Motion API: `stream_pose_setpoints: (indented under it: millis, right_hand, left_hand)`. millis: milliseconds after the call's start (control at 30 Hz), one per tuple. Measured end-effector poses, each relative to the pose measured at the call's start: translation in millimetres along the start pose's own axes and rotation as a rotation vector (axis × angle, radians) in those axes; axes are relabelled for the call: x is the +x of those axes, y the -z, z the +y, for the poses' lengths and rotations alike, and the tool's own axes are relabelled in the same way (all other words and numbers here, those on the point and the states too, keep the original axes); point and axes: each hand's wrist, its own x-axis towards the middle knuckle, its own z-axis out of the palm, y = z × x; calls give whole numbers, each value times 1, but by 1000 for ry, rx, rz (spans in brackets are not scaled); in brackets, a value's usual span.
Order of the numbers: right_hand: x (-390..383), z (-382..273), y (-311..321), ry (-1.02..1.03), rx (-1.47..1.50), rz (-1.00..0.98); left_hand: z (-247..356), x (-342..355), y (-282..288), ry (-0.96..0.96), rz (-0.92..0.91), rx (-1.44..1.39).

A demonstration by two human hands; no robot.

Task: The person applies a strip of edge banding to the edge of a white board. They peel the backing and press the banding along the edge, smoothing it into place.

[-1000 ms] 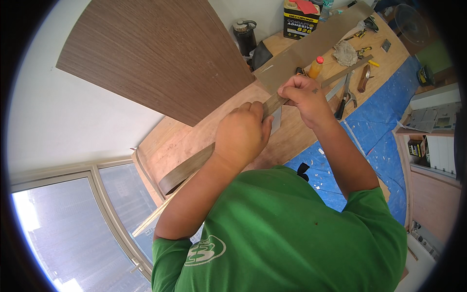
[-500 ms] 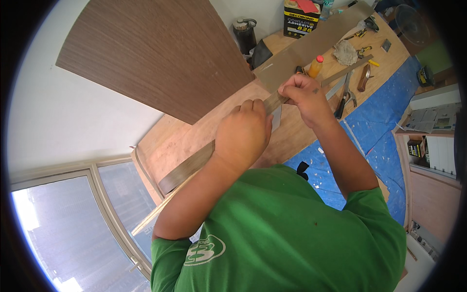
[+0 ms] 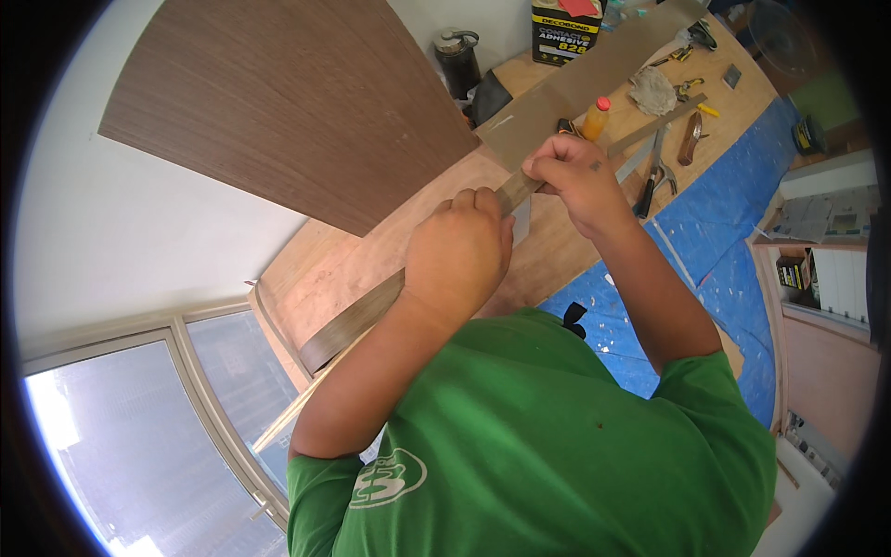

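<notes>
Left hand grips and right hand pinches a brown strip over the table's near side; tabletop separates it from the large panel's lower edge.

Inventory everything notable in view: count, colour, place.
thin strip: 1, brown, centre
large panel: 1, brown, upper left
workbench: 1, light wood, centre
long board: 1, taupe, on workbench
can: 1, black and yellow, workbench's far side
flask: 1, black, beside large panel
bottle: 1, orange, red cap, on workbench
hammer: 1, black handle, upper right
small tools: several, mixed, upper right
floor sheet: 1, blue, right
glazed panes: 2, pale, lower left
shirt: 1, green, bottom
left hand: 1, bare, gripping thin strip
right hand: 1, bare, pinching thin strip
</notes>
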Motion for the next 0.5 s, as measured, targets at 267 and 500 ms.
stream_pose_setpoints:
  millis: [267,500]
  right_hand:
    - [-1,-1,-1,-1,-5,2]
    - [-2,-2,0,-6,4,1]
  left_hand:
    - [1,1,1,12,-34,20]
    - [0,1,2,14,-28,-7]
